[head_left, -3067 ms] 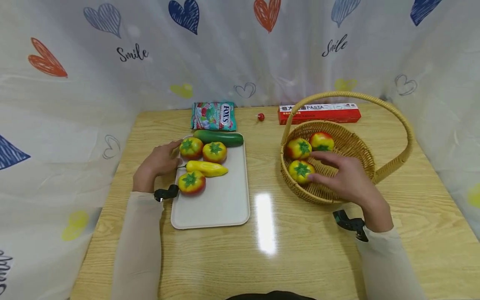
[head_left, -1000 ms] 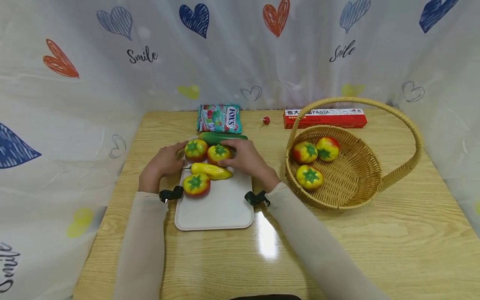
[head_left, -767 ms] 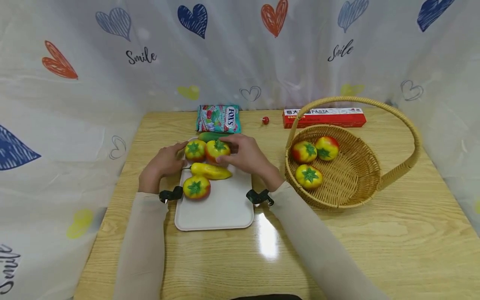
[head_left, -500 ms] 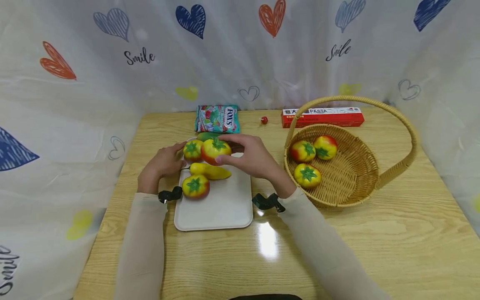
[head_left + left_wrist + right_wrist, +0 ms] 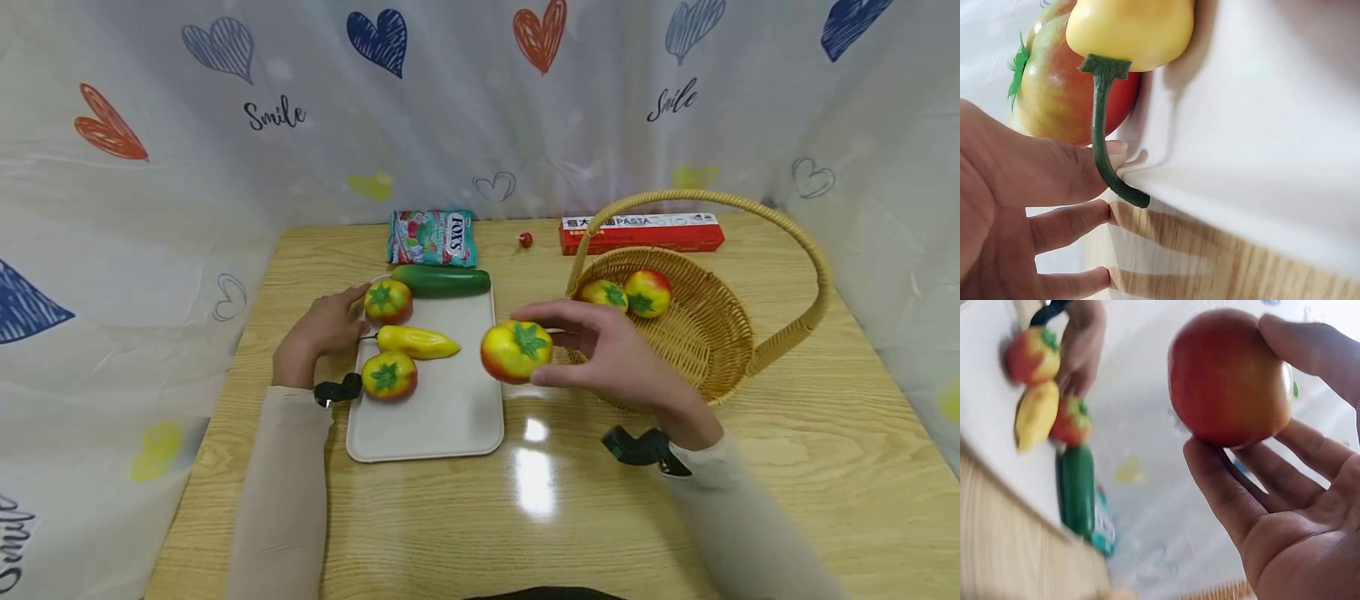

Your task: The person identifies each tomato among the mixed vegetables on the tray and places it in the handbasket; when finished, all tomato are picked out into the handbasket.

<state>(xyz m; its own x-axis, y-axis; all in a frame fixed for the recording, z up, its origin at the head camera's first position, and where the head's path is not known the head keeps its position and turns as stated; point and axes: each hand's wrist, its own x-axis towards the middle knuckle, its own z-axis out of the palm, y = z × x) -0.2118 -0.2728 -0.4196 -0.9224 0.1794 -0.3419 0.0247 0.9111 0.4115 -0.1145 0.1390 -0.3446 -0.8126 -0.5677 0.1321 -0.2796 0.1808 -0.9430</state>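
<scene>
One thumb and some bent fingers (image 5: 1221, 490) of the right hand (image 5: 626, 354) hold a red and yellow fruit (image 5: 516, 353), spread just as wide as the fruit is. It is up in the air by the right edge of the white tray (image 5: 450, 421), and its green leafy top shows from above. The left hand (image 5: 324, 323) has its fingers nearly straight and a bit apart, with no fruit in its grip, and its thumb is at the tray's left edge. Near that thumb, a yellow pepper (image 5: 417, 342) lies on the tray with its green stem (image 5: 1099, 119) poking out. A back fruit (image 5: 388, 302) sits on the far side of the pepper, and a front fruit (image 5: 389, 376) sits on the near side. A long green cucumber (image 5: 442, 282) lies across the tray's far end. To the right is a brown basket (image 5: 738, 333) with a big handle (image 5: 705, 195). Two fruits (image 5: 648, 293) show inside, but the right hand hides part of it, so it is hard to tell what else is there. Farther back on the table (image 5: 420, 533) are a shiny candy bag (image 5: 431, 237), a tiny red thing (image 5: 526, 240) and a red and white pasta box (image 5: 645, 236).
</scene>
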